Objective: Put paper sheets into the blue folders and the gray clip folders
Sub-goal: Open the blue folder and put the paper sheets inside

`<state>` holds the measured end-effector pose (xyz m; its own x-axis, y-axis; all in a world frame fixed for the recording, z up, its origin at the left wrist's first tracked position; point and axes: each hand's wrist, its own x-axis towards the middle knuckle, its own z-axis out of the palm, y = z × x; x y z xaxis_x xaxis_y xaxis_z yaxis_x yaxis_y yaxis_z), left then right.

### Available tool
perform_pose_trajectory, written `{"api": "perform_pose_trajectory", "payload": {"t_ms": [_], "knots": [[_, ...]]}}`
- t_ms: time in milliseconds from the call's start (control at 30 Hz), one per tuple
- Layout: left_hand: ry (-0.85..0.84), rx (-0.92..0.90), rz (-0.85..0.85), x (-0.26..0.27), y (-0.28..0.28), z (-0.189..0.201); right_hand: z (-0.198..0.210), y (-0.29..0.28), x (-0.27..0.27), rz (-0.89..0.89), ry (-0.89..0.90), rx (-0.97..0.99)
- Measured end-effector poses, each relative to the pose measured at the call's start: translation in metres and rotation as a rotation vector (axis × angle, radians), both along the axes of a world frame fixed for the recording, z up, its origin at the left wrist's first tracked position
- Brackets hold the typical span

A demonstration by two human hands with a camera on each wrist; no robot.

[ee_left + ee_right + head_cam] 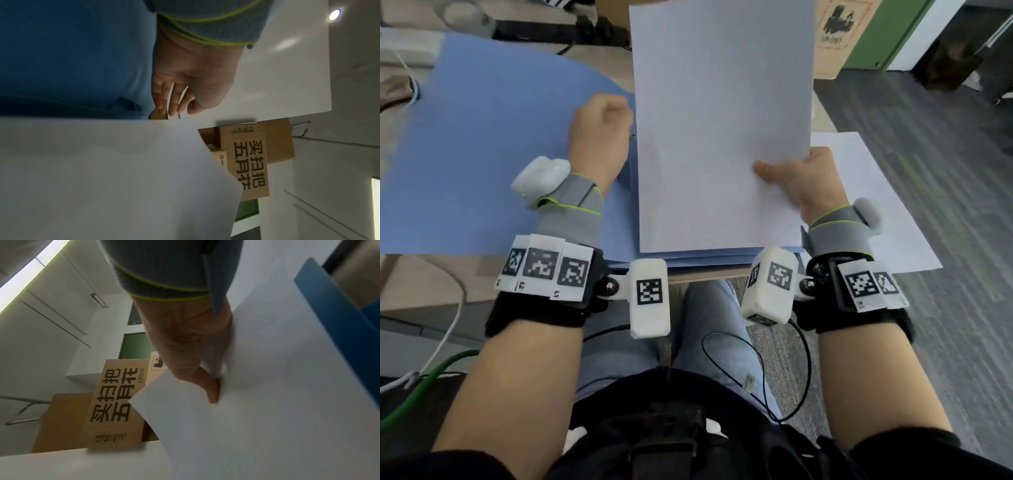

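A white paper sheet (722,120) is held up over the right half of an open blue folder, tilted toward me. My right hand (791,178) pinches its lower right part, thumb on top and fingers hidden beneath; the right wrist view shows that thumb (211,389) on the sheet (277,386). The folder's blue cover (482,137) spreads out to the left. My left hand (602,123) sits at the cover's right edge with curled fingers (170,100) on the blue cover (72,56). Blue folder edges (705,258) show under the sheet at the table's front.
Another white sheet (876,205) lies to the right, jutting past the table's edge over grey carpet. Cardboard boxes (835,34) and a green panel stand at the back right. Cables (448,329) hang at the front left, beside my knees.
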<state>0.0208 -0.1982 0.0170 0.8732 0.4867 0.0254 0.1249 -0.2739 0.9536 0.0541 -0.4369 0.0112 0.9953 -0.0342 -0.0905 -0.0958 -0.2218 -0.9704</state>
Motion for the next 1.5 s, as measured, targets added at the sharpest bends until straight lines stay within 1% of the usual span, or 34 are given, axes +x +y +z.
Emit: {"api": "perform_pose_trajectory", "payload": {"t_ms": [100, 200, 267, 400, 633, 767, 867, 967, 1133, 1300, 1500], "knots": [[0.037, 0.118, 0.015, -0.003, 0.007, -0.012, -0.009, 0.003, 0.005, -0.005, 0.071, -0.098], [0.050, 0.241, 0.002, -0.005, 0.010, -0.023, -0.017, 0.007, 0.008, -0.002, 0.109, -0.114], [0.048, 0.284, 0.005, -0.008, 0.011, -0.027, -0.022, 0.011, 0.011, -0.003, 0.138, -0.120], [0.067, 0.262, -0.040, -0.012, 0.013, -0.035, -0.029, 0.016, 0.015, 0.006, 0.168, -0.134], [0.067, 0.285, -0.116, -0.015, 0.013, -0.043, -0.033, 0.017, 0.017, 0.025, 0.158, -0.203], [0.063, 0.336, -0.131, -0.019, 0.016, -0.051, -0.036, 0.017, 0.019, 0.015, 0.150, -0.255], [0.059, 0.389, -0.138, -0.021, 0.017, -0.054, -0.039, 0.018, 0.019, 0.004, 0.151, -0.251], [0.063, 0.431, -0.134, -0.021, 0.015, -0.054, -0.041, 0.015, 0.021, 0.024, 0.155, -0.281], [0.080, 0.449, -0.160, -0.022, 0.014, -0.053, -0.040, 0.015, 0.020, 0.032, 0.128, -0.286], [0.105, 0.494, -0.205, -0.020, 0.013, -0.057, -0.041, 0.018, 0.021, 0.006, 0.114, -0.391], [0.110, 0.576, -0.266, -0.019, 0.011, -0.060, -0.033, 0.026, 0.007, 0.013, 0.024, -0.683]]}}
